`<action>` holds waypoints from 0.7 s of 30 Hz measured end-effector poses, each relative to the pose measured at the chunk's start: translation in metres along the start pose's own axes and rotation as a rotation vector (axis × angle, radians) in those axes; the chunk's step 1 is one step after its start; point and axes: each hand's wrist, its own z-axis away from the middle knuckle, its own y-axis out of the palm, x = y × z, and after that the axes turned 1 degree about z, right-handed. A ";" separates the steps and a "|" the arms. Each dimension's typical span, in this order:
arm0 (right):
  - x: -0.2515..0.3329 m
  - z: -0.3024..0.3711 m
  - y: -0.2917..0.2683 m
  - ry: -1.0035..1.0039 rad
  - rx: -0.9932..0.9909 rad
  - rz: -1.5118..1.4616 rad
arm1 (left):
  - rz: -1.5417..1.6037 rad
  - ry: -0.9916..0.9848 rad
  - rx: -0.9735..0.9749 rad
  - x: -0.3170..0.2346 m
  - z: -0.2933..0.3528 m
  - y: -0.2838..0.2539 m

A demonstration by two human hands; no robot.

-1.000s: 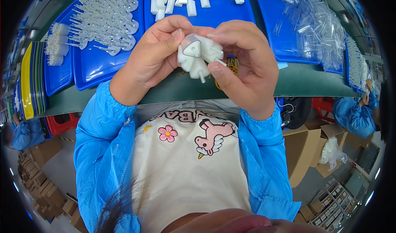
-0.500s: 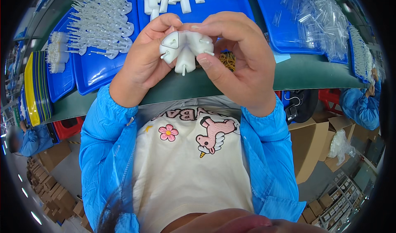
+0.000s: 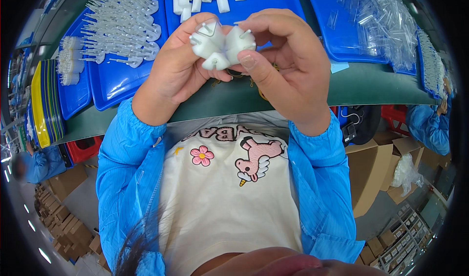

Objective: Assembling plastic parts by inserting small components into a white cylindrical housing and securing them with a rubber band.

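Many white spiky parts (image 3: 122, 26) sit in a blue tray (image 3: 110, 86) on the left, maybe kept together so they are easy to reach, and beside them the left hand (image 3: 171, 66) curls around one side of a white lumpy piece (image 3: 221, 42), likely to keep it steady. The piece is up over the green surface (image 3: 215, 107), near white blocks (image 3: 223, 2), its thin pegs facing the person, perhaps to see them well, while the right hand (image 3: 300, 68) grips its right lump with thumb and fingers. Farther right, clear plastic bits (image 3: 386, 26) have their own tray (image 3: 337, 47), probably to stop mixing.
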 end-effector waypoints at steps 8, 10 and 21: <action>0.004 -0.005 -0.005 0.142 0.128 -0.008 | 0.188 -0.024 0.057 0.002 0.001 -0.006; 0.004 -0.005 -0.003 0.126 0.100 0.001 | 0.195 -0.029 0.046 0.001 0.001 -0.007; -0.011 -0.014 -0.003 0.098 0.079 -0.028 | 0.143 0.010 -0.015 0.002 0.003 -0.007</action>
